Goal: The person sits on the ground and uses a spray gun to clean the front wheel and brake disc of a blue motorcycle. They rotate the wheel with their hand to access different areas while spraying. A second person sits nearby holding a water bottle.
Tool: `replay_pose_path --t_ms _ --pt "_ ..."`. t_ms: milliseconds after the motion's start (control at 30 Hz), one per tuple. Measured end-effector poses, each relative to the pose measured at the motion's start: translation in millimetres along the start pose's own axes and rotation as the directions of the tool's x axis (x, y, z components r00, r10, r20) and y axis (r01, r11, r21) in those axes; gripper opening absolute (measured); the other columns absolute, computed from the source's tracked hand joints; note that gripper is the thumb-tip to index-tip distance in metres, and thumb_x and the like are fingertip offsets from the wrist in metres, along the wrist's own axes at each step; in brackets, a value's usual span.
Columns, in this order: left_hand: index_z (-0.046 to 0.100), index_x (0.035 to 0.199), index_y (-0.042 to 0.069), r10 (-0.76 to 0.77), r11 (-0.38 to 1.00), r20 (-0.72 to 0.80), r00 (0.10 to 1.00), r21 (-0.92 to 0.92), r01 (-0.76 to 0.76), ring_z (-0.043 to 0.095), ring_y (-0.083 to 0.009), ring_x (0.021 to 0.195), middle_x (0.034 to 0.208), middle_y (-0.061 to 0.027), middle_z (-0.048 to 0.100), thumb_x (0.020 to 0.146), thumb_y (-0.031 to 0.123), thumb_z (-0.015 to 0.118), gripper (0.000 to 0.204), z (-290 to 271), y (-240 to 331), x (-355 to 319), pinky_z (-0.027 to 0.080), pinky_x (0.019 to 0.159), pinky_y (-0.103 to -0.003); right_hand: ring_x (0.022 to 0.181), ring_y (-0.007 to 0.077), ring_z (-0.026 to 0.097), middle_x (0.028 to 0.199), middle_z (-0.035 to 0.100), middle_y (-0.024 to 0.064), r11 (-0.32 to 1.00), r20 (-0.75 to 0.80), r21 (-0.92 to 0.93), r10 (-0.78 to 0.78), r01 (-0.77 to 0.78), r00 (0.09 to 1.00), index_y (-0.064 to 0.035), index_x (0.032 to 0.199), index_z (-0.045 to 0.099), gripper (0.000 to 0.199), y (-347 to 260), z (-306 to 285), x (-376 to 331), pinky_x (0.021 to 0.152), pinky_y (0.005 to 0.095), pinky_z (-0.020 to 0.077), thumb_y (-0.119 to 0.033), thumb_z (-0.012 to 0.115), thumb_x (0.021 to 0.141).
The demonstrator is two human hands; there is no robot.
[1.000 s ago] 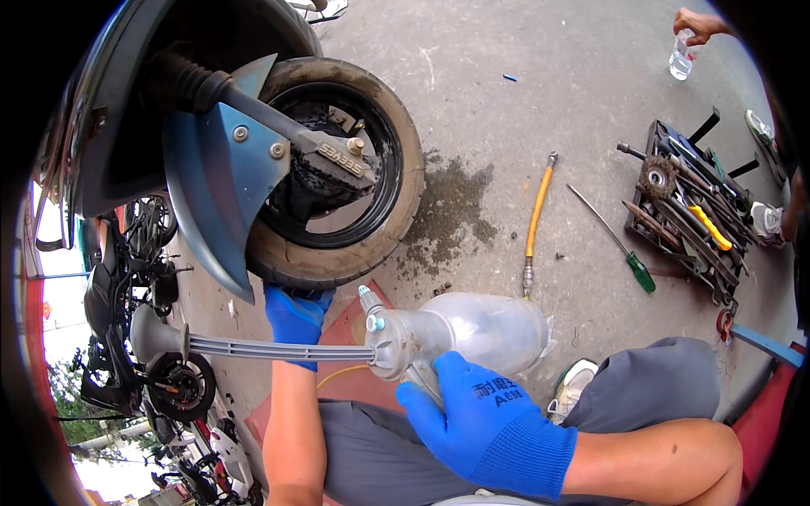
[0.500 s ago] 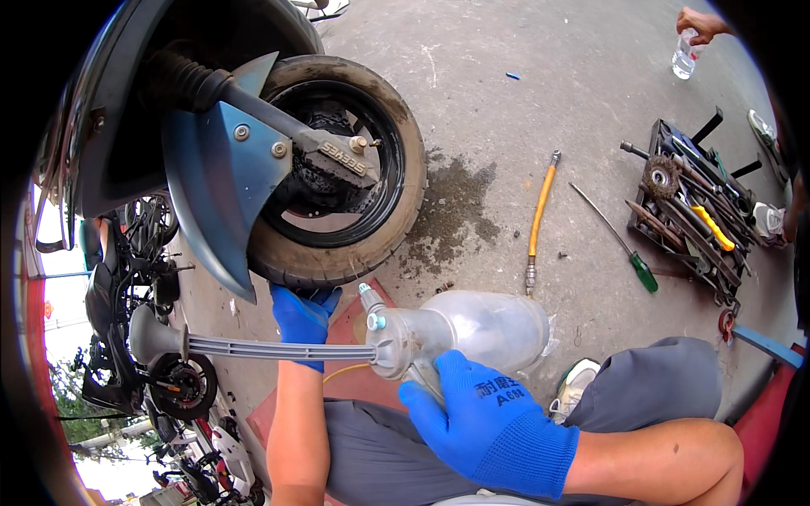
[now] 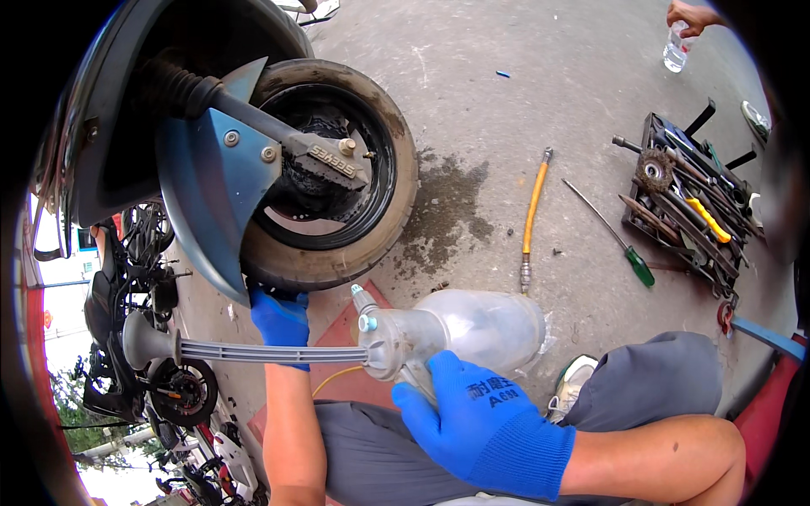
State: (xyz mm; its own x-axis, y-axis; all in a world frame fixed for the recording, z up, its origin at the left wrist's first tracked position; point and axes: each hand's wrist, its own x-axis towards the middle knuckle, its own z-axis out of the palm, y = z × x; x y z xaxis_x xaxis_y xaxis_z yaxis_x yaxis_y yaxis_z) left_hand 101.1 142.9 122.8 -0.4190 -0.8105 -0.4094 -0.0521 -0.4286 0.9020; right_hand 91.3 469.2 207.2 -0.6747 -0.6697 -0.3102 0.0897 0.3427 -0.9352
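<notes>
A scooter's wheel with a black rim and dusty tyre (image 3: pixel 395 202) stands before me at upper left, beside a blue fender (image 3: pixel 211 194). At the tyre's lower edge my left hand (image 3: pixel 280 319), in a blue glove, grips the rubber; its fingertips are hidden behind it. My right hand (image 3: pixel 481 417), gloved alike, is closed around the handle of a translucent pump sprayer (image 3: pixel 494 329). The sprayer lies sideways, its pale blue-tipped nozzle (image 3: pixel 359 293) close below the tyre. Its long grey pump rod (image 3: pixel 270 352) reaches left across my left wrist.
Dark wet patches (image 3: pixel 443 211) mark the concrete beside the wheel. Right of them lie a yellow hose (image 3: pixel 535 207) with metal ends and a green-handled screwdriver (image 3: pixel 639 266). A crowded tool tray (image 3: pixel 675 190) stands farther right. Another person's hand (image 3: pixel 696 15) holds a clear bottle (image 3: pixel 676 49). Motorcycles (image 3: pixel 114 316) stand at left.
My left hand has shifted left along the tyre's lower edge, and the wheel has turned slightly clockwise. My right hand keeps its hold on the sprayer. The whole view has shifted a little.
</notes>
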Motion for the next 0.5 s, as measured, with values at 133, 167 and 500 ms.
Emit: replay_pose_path --t_ms 133,167,500 --pt "0.048 0.134 0.01 0.162 0.971 0.143 0.976 0.152 -0.184 0.049 -0.0366 0.123 0.137 -0.0146 0.048 0.097 0.037 0.048 0.046 -24 0 12 0.04 0.104 -0.056 0.065 0.0393 0.059 0.07 0.055 0.0222 1.0 0.005 0.021 -0.012 0.012 1.0 0.0026 0.09 0.049 0.032 2 1 0 0.057 0.0466 0.0462 -0.027 0.059 0.092" --pt "0.048 0.134 0.009 0.122 0.984 0.116 0.986 0.118 -0.135 0.048 -0.0372 0.123 0.138 -0.0155 0.047 0.097 0.038 0.048 0.048 -28 -5 15 0.04 0.103 -0.057 0.065 0.0392 0.059 0.07 0.055 0.0222 1.0 0.009 0.019 -0.012 0.011 1.0 0.0025 0.09 0.049 0.032 1 1 0 0.057 0.0467 0.0462 -0.028 0.059 0.092" --pt "0.044 0.137 0.01 -0.315 0.944 0.089 0.945 -0.075 0.322 0.042 -0.0395 0.131 0.144 -0.018 0.041 0.093 0.048 0.049 0.058 2 -12 -8 0.038 0.104 -0.062 0.066 0.0406 0.059 0.071 0.056 0.0234 0.995 0.044 0.065 0.069 -0.072 0.997 0.0023 0.09 0.049 0.034 0 0 2 0.06 0.0473 0.0461 -0.03 0.059 0.092"
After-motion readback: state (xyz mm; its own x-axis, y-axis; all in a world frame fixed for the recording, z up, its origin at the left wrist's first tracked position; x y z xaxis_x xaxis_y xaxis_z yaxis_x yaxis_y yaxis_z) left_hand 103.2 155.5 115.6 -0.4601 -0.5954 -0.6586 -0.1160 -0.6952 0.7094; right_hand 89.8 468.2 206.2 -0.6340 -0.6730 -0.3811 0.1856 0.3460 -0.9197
